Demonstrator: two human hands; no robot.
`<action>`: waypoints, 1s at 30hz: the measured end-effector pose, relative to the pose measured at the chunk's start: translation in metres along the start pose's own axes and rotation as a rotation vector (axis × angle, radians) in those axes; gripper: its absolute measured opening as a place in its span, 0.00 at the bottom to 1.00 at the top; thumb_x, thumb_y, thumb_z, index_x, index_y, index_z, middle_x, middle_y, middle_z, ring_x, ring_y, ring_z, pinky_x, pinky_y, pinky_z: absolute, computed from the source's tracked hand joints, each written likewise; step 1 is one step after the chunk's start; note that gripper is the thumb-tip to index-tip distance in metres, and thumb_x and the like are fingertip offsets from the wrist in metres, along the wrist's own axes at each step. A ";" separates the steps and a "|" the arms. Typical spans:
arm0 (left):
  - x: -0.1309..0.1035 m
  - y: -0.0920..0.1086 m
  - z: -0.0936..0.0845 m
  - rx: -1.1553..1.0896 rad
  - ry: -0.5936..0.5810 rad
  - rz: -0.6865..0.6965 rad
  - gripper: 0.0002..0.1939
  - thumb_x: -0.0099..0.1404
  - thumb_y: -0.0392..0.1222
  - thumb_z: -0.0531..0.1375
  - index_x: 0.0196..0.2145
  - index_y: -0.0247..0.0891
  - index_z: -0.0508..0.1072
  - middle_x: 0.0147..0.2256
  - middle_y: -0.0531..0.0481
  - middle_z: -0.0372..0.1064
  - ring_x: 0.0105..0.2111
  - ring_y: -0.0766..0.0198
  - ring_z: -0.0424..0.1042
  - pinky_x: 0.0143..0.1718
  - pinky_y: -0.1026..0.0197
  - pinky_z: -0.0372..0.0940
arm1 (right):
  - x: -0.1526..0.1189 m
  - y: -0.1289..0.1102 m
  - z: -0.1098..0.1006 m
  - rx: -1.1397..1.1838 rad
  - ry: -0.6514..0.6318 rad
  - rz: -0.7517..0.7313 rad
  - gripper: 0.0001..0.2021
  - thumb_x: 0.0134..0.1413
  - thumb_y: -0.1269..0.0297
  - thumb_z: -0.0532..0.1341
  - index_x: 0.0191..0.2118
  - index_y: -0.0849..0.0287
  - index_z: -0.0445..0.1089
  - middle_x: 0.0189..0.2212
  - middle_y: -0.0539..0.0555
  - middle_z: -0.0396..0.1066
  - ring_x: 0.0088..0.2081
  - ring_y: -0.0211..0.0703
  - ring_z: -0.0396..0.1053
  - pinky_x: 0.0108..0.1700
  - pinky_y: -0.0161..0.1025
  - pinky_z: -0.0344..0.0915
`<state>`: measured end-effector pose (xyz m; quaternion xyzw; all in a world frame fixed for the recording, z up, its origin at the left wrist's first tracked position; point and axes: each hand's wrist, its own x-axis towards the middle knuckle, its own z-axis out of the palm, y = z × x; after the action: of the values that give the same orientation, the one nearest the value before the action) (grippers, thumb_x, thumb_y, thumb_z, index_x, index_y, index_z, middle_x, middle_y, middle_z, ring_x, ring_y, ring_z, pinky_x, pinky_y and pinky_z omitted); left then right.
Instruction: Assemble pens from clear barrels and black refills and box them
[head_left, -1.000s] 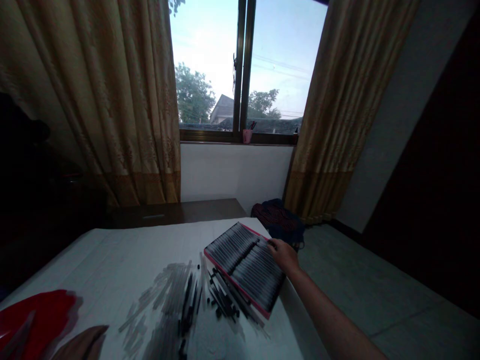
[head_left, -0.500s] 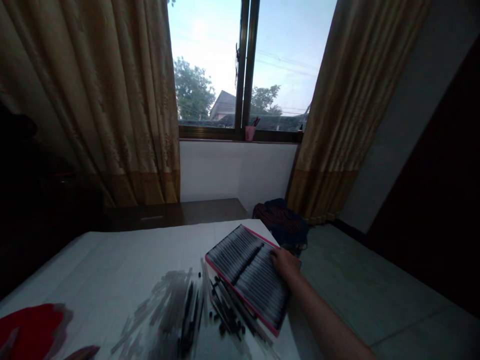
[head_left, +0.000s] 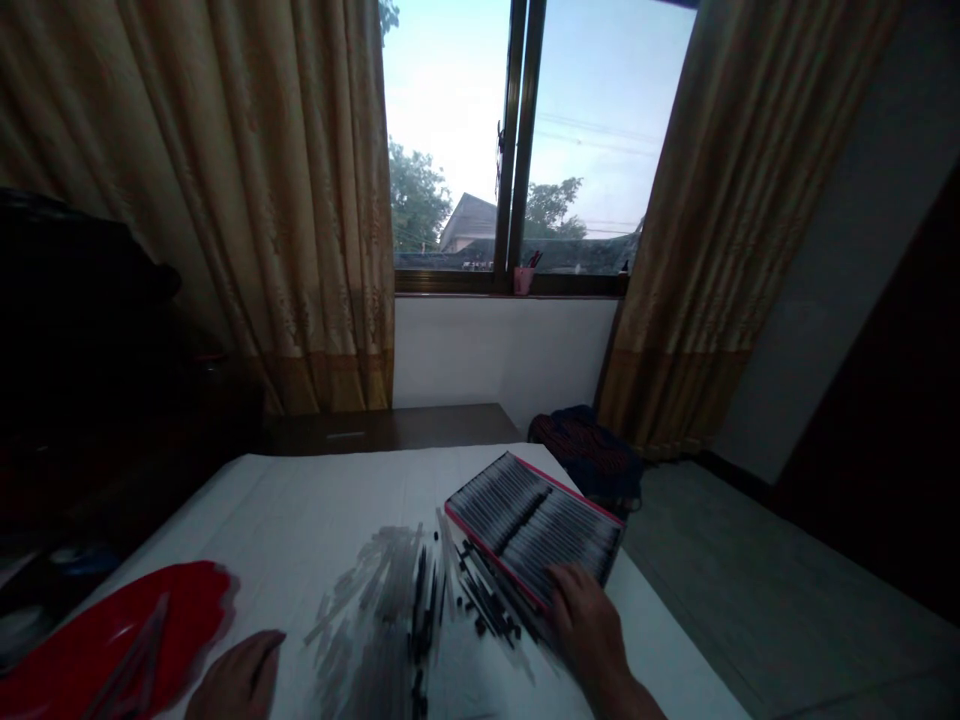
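Note:
A flat box with a pink-red rim lies at an angle on the white-covered table, filled with rows of thin clear, dark-tipped sticks. My right hand rests on its near corner, fingers curled over the edge; whether they pinch anything is hidden. Left of the box lie loose black sticks and small black caps, beside a blurred spread of thin clear strips. Low on the left, my left hand hovers or rests by the red sheet, its fingers together and blurred, with no held object visible.
A red scalloped sheet or plate with clear pieces on it lies at the left of the white table cover. A dark cloth bundle sits beyond the right corner. A pink cup stands on the windowsill.
My right hand has moved from the box's right edge to its near corner. My left hand has come further into view. The whole view has shifted left.

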<state>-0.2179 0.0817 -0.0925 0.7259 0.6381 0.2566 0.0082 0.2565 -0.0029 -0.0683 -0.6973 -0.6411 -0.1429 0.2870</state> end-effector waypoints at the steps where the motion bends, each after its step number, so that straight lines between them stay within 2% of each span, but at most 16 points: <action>1: 0.000 0.003 -0.001 0.009 0.003 0.008 0.20 0.58 0.49 0.48 0.36 0.43 0.77 0.40 0.49 0.77 0.43 0.54 0.73 0.48 0.55 0.65 | -0.013 -0.008 0.000 0.052 0.042 -0.046 0.12 0.57 0.67 0.52 0.44 0.54 0.70 0.41 0.56 0.72 0.43 0.47 0.68 0.45 0.41 0.65; 4: -0.001 0.010 -0.005 0.041 0.022 0.029 0.20 0.59 0.48 0.47 0.37 0.42 0.77 0.40 0.49 0.77 0.44 0.55 0.73 0.48 0.56 0.65 | -0.038 -0.022 -0.004 0.105 0.127 -0.030 0.12 0.60 0.62 0.51 0.43 0.54 0.70 0.38 0.57 0.72 0.40 0.47 0.69 0.42 0.42 0.67; 7: -0.003 0.017 -0.009 0.069 0.027 0.040 0.21 0.60 0.47 0.46 0.37 0.40 0.76 0.41 0.47 0.77 0.43 0.55 0.73 0.48 0.56 0.64 | -0.050 -0.031 -0.012 0.104 0.148 0.013 0.13 0.61 0.61 0.50 0.42 0.54 0.70 0.37 0.57 0.73 0.39 0.47 0.70 0.42 0.41 0.67; 11: -0.004 0.022 -0.014 0.096 0.016 0.064 0.22 0.60 0.46 0.45 0.39 0.38 0.76 0.42 0.45 0.76 0.44 0.54 0.72 0.49 0.55 0.64 | -0.062 -0.048 -0.019 0.090 0.075 -0.044 0.11 0.57 0.67 0.52 0.41 0.53 0.71 0.37 0.55 0.73 0.40 0.46 0.70 0.43 0.40 0.67; 16: -0.004 0.025 -0.018 0.102 -0.017 0.067 0.23 0.61 0.46 0.44 0.40 0.36 0.75 0.42 0.44 0.75 0.45 0.53 0.72 0.49 0.55 0.63 | -0.062 -0.062 -0.024 0.049 -0.025 0.042 0.13 0.52 0.73 0.53 0.38 0.53 0.71 0.35 0.54 0.73 0.38 0.45 0.70 0.41 0.39 0.67; 23: -0.006 0.025 -0.019 0.088 -0.050 0.060 0.23 0.61 0.47 0.43 0.41 0.36 0.75 0.43 0.44 0.75 0.46 0.54 0.71 0.50 0.54 0.62 | -0.061 -0.062 -0.027 0.020 -0.042 0.016 0.12 0.52 0.73 0.53 0.38 0.54 0.71 0.35 0.54 0.73 0.38 0.45 0.70 0.41 0.38 0.67; 30: -0.010 0.010 -0.006 0.039 -0.045 0.064 0.22 0.60 0.48 0.45 0.41 0.40 0.74 0.43 0.46 0.75 0.46 0.54 0.70 0.50 0.53 0.62 | -0.066 -0.052 -0.016 -0.047 0.035 -0.024 0.16 0.53 0.70 0.56 0.48 0.55 0.68 0.43 0.57 0.72 0.43 0.50 0.69 0.44 0.45 0.67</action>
<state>-0.2117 0.0688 -0.0877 0.7515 0.6191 0.2280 0.0004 0.1993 -0.0656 -0.0818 -0.6935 -0.6408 -0.1736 0.2797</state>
